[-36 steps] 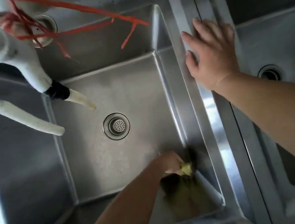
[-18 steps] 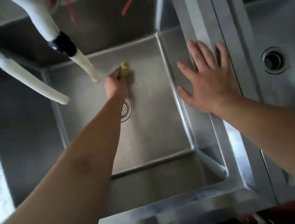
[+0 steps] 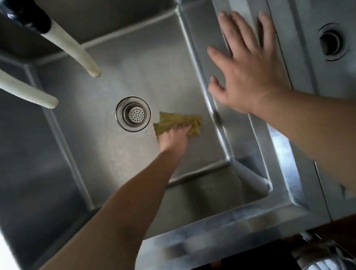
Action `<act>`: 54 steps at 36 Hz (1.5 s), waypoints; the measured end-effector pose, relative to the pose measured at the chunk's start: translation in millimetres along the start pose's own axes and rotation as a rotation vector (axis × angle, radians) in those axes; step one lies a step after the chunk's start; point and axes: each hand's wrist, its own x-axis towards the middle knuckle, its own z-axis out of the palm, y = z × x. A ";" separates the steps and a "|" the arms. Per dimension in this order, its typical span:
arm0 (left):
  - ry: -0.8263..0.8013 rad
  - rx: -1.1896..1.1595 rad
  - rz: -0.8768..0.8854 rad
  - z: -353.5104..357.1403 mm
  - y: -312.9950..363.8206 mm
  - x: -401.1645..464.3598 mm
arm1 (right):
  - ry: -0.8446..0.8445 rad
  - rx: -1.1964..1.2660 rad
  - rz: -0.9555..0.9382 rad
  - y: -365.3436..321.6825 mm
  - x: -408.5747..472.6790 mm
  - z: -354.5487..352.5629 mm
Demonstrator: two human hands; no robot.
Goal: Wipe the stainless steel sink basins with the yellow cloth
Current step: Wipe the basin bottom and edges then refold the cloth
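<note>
A deep stainless steel basin [image 3: 100,165] fills the middle of the view, with a round strainer drain [image 3: 133,114] in its floor. My left hand [image 3: 174,138] reaches down to the basin floor and is shut on a crumpled yellow cloth [image 3: 176,121], pressed flat just right of the drain. My right hand [image 3: 250,68] lies flat with fingers spread on the steel divider [image 3: 284,145] between this basin and a second basin [image 3: 339,1] at the right, which has its own drain [image 3: 331,41].
Two white hose spouts [image 3: 77,55] [image 3: 11,85] hang over the basin's far left, one joined by a black collar [image 3: 32,16]. The sink's front rim [image 3: 216,228] runs across the bottom, with dark floor and a shoe [image 3: 319,258] below it.
My left hand has swept the cloth from the near right corner up to the far side by the spout, then back down to just right of the drain. My right hand stays on the divider.
</note>
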 end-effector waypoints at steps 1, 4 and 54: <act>-0.042 -0.003 0.013 6.7 1.1 -7.2 | 0.004 0.005 0.000 -0.1 0.2 0.0; -0.162 0.025 0.055 24.5 8.0 -26.1 | 0.014 0.008 -0.004 0.0 0.5 1.1; 0.202 -0.494 -0.359 -40.3 -74.9 -0.6 | 0.018 0.058 -0.014 -0.7 -0.8 -2.5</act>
